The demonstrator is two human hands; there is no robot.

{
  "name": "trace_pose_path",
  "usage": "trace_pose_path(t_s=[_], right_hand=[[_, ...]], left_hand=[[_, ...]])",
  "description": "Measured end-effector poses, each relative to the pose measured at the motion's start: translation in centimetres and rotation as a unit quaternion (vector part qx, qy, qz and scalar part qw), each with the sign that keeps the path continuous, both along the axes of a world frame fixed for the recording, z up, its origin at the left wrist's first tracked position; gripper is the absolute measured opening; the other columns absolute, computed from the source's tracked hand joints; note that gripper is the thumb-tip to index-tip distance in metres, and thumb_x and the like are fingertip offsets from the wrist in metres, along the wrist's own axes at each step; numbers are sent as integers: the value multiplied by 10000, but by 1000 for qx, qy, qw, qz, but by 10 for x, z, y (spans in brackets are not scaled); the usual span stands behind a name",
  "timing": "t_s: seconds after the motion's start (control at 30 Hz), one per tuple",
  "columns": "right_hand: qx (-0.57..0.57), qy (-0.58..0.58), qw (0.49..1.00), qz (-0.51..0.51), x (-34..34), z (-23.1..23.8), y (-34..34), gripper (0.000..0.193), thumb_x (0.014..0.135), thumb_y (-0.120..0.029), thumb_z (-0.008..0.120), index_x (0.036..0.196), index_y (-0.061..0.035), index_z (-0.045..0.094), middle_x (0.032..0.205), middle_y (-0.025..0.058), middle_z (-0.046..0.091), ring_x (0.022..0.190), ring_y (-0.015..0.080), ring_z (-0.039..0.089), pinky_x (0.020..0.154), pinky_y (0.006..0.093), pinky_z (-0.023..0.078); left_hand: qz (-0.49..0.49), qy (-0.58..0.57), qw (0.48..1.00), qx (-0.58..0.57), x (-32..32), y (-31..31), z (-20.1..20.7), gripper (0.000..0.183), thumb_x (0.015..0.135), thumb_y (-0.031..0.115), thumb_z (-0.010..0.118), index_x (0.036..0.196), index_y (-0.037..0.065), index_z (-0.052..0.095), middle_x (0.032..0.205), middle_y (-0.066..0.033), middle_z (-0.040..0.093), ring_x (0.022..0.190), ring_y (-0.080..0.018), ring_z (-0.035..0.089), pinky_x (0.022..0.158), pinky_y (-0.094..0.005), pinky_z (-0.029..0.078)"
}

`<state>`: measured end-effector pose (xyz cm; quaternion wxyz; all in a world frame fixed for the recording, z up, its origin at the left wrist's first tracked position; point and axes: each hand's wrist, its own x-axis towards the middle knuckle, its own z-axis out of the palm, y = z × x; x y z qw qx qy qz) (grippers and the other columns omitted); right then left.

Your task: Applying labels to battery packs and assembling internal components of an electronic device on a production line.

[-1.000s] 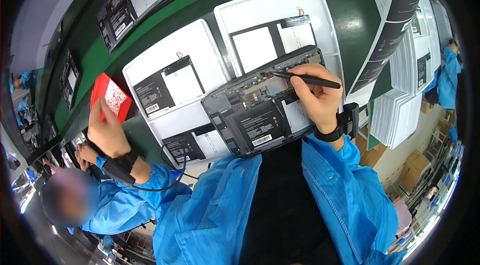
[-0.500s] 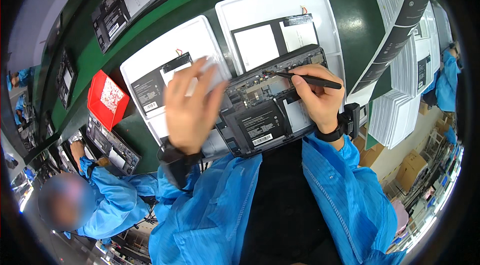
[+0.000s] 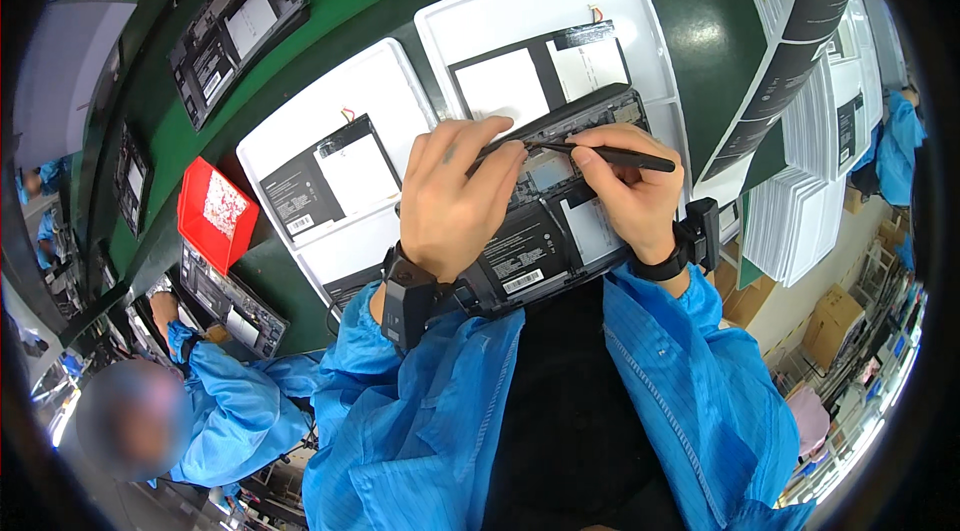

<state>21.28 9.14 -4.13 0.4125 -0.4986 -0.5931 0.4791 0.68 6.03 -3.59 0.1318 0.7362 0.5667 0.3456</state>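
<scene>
An opened tablet-like device (image 3: 548, 171) with a bare circuit board lies tilted in front of me. A black battery pack (image 3: 515, 253) with a white label fills its lower part. My right hand (image 3: 632, 193) holds black tweezers (image 3: 625, 159), their tip over the board's upper edge. From the left, my left hand (image 3: 458, 196) covers the device's upper left part. Its thumb and index finger are bent close together beside the tweezers' tip; whatever they pinch there is too small or hidden to make out.
Two white trays (image 3: 648, 51) with battery packs (image 3: 367, 163) lie behind the device. At the left stand a red bin (image 3: 207, 243) of small pieces and more opened devices (image 3: 238, 29). White stacked trays (image 3: 795, 231) rise at the right. A co-worker's blue sleeve (image 3: 235, 411) is at lower left.
My left hand has come right, from over the left tray onto the device, with its fingers now beside the tweezers' tip. My right hand has barely moved.
</scene>
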Motion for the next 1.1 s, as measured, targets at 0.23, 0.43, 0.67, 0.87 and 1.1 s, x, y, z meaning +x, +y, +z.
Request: trace_pose_path(t_s=[0.23,0.43,0.67,0.87,1.1], right_hand=[[-69,21,997,-19,2,4,1,110,870,-34,779,971,8,768,753,-19,690,586,-19,494,494,157,339],[-80,6,996,-28,0,3,3,115,873,-42,776,976,9,768,704,-41,656,578,-24,471,486,163,313],[-59,-6,998,-28,-3,-3,4,101,870,-35,769,962,6,772,674,-52,626,560,-22,451,481,171,310],[-62,-5,998,-30,-1,-7,6,103,863,-40,775,959,1,774,675,-50,630,558,-18,454,481,172,317],[-63,-11,997,-38,-3,-11,8,102,858,-42,779,952,-1,775,668,-51,626,554,-17,450,480,177,316]], left_hand=[[10,-31,999,-27,4,0,-9,173,772,45,795,931,25,732,1129,-71,712,972,-279,648,817,-383,500],[31,-58,996,-61,9,1,-4,142,792,19,792,917,2,727,1096,-108,728,948,-285,679,808,-375,556],[53,-78,992,-85,13,2,-5,127,816,26,784,918,-13,720,1084,-135,726,950,-304,689,802,-375,559],[69,-70,991,-86,15,4,-6,140,825,37,786,930,-11,708,1071,-138,725,943,-307,689,799,-374,561],[83,-66,986,-127,14,6,-8,144,832,52,784,940,5,700,991,-121,714,875,-302,673,774,-388,542]])
